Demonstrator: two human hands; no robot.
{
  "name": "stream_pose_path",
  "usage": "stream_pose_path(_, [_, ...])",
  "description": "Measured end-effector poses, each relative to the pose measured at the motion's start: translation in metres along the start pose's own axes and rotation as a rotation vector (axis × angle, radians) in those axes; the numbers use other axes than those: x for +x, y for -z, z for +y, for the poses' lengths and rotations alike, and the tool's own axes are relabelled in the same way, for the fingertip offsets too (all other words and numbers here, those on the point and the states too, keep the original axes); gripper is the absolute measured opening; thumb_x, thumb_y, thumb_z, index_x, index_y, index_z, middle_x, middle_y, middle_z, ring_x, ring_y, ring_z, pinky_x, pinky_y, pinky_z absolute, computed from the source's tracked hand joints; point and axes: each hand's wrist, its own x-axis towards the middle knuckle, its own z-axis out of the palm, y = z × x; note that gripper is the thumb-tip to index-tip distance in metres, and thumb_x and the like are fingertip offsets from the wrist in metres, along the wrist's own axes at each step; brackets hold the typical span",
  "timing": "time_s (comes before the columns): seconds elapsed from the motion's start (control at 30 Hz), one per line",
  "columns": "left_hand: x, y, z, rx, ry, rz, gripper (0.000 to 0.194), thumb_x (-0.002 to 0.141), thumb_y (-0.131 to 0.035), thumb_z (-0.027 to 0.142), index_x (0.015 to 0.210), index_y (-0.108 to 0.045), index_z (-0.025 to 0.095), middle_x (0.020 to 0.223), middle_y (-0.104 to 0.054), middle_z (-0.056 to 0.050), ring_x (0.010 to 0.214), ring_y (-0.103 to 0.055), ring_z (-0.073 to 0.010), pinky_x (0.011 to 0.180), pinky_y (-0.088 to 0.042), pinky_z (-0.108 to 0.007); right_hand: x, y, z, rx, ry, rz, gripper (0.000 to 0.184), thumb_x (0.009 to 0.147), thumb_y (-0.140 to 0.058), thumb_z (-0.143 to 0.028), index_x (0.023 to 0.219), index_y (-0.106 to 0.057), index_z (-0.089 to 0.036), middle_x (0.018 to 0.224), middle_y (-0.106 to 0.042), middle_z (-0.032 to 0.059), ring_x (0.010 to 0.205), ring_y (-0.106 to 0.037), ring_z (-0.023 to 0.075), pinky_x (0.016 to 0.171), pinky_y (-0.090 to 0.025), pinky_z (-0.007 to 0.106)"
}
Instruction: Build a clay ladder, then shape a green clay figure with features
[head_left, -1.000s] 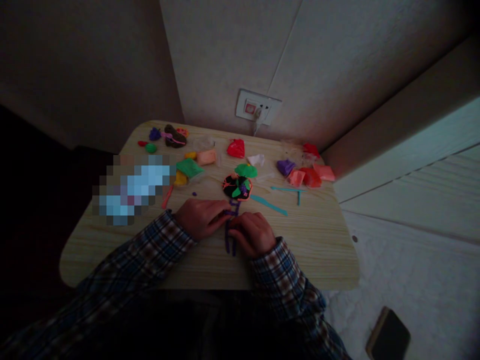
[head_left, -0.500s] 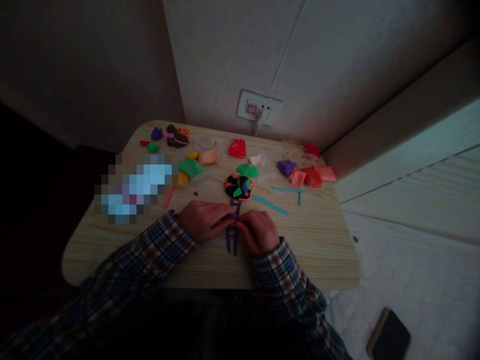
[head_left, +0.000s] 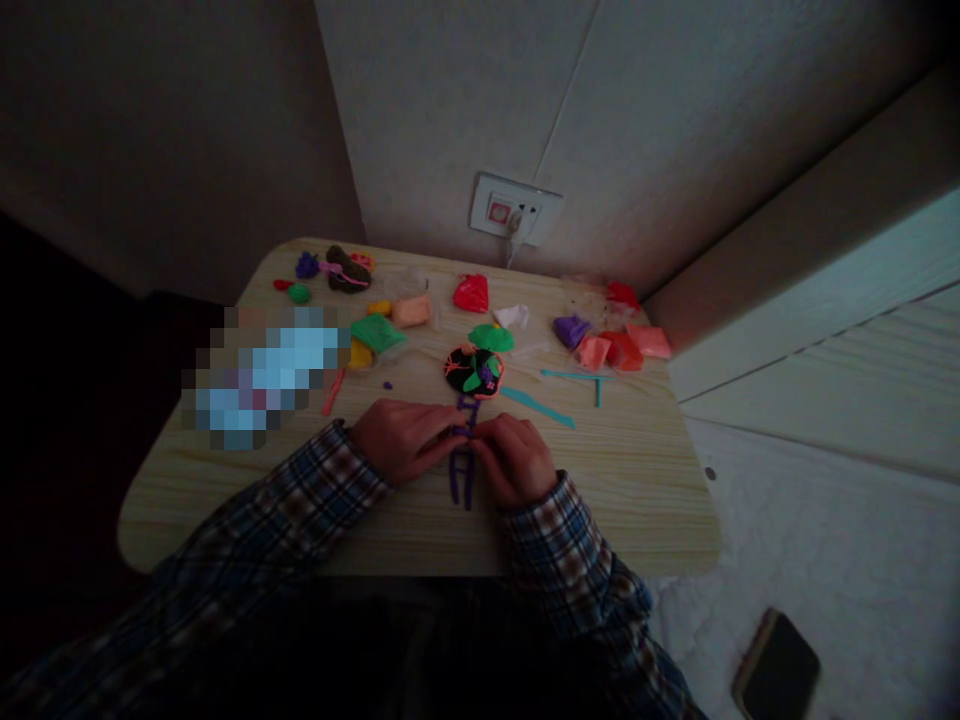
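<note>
Pale wood-grain table point(head_left: 630, 490), rounded corners, far edge along the wall point(head_left: 442, 130)
Light-blue item point(head_left: 262, 375) near left edge, pixelated, can't tell what
Left hand point(head_left: 394, 440) and right hand point(head_left: 521, 455) reaching in over the near edge, backs up, angled inward, fingers bent, tips touching mid-length of purple ladder point(head_left: 469, 480); can't tell whether pinching a rung. Wood grain in view from right hand out to right edge
Ladder flat on table between hands, far end at black disc point(head_left: 459, 382) with green leaf shapes, purple cluster, orange trim
Green pack point(head_left: 377, 334) in clear film, beside yellow lump point(head_left: 360, 352)
Crumpled clear bag point(head_left: 405, 285) at back, contents unclear
Red pack point(head_left: 471, 293) centre back
Purple pack point(head_left: 571, 332) at right, next to pink pack point(head_left: 594, 350), clear film around
Flat turquoise tool point(head_left: 538, 407) slanting right from disc
Orange stick point(head_left: 334, 392) left of disc, beyond left hand
Purple bit point(head_left: 388, 385) near left hand, just beyond the knuckles
</note>
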Motion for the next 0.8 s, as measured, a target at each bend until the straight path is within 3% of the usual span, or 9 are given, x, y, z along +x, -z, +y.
stream_pose_path(0.23, [0.000,-0.003,-0.004,-0.005,-0.028,0.032,0.021,0.091,-0.048,0.027,0.092,-0.062,0.012,0.074,-0.070,-0.003,0.058,-0.062,-0.0128,0.055,-0.045,-0.023,0.001,0.002,-0.005,0.042,-0.076,0.009,0.020,0.092,-0.042,-0.027,0.089,-0.060,-0.018,0.074,-0.065,0.0042,0.071,-0.057,0.0161,0.065,-0.043,0.029])
stream_pose_path(0.47, [0.000,-0.004,-0.004,-0.001,-0.022,0.000,0.026,0.092,-0.045,0.030,0.091,-0.063,0.012,0.071,-0.070,-0.003,0.057,-0.062,-0.0131,0.055,-0.044,-0.023,0.000,-0.003,0.003,0.027,0.035,0.025,0.026,0.093,-0.039,-0.029,0.083,-0.060,-0.018,0.072,-0.066,0.0040,0.067,-0.058,0.0152,0.063,-0.043,0.028])
stream_pose_path(0.6, [0.000,-0.001,-0.002,0.003,0.030,-0.050,0.023,0.091,-0.047,0.029,0.093,-0.064,0.013,0.070,-0.069,-0.002,0.057,-0.061,-0.0127,0.057,-0.044,-0.022,-0.001,-0.007,0.004,0.043,0.010,0.079,0.030,0.094,-0.037,-0.032,0.083,-0.061,-0.018,0.072,-0.066,0.0045,0.067,-0.058,0.0155,0.063,-0.043,0.029])
stream_pose_path(0.8, [0.000,-0.001,-0.002,0.001,0.035,-0.033,0.024,0.091,-0.046,0.030,0.096,-0.063,0.013,0.074,-0.070,-0.002,0.059,-0.063,-0.0134,0.058,-0.045,-0.023,-0.002,-0.010,0.005,0.062,0.015,0.084,0.028,0.093,-0.038,-0.031,0.082,-0.061,-0.019,0.071,-0.066,0.0037,0.066,-0.057,0.0153,0.062,-0.043,0.028])
